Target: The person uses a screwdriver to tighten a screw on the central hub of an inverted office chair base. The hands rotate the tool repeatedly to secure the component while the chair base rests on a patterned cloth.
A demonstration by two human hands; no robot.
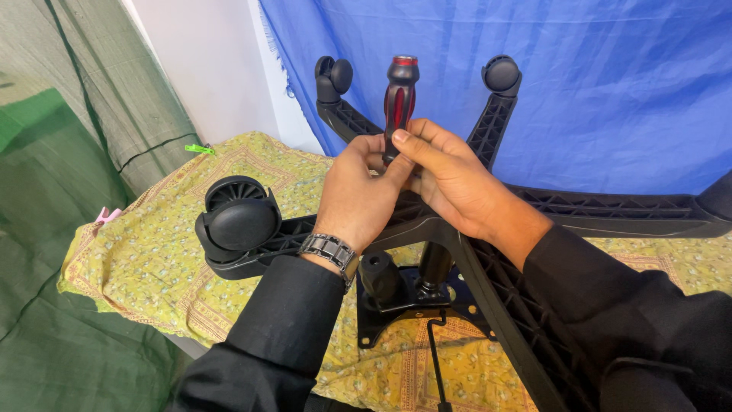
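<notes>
Both hands are working at the middle of an upturned chair base point(488, 252) lying on a yellow cloth point(152, 259). The left hand point(358, 194) and right hand point(450, 175) are pinching the lower shaft of an upright screwdriver point(400, 95). Keeping it vertical and pressing down steadily should stop it slipping.

Hands point(404, 179) around screwdriver point(400, 95) (upright)

The left hand point(358, 187) and right hand point(446, 179) are covering the lower end of the screwdriver point(400, 95), so its tip is hiding from view. The chair base point(610, 206) is running off the right and bottom edges, and its hub is lying behind the hands.
</notes>
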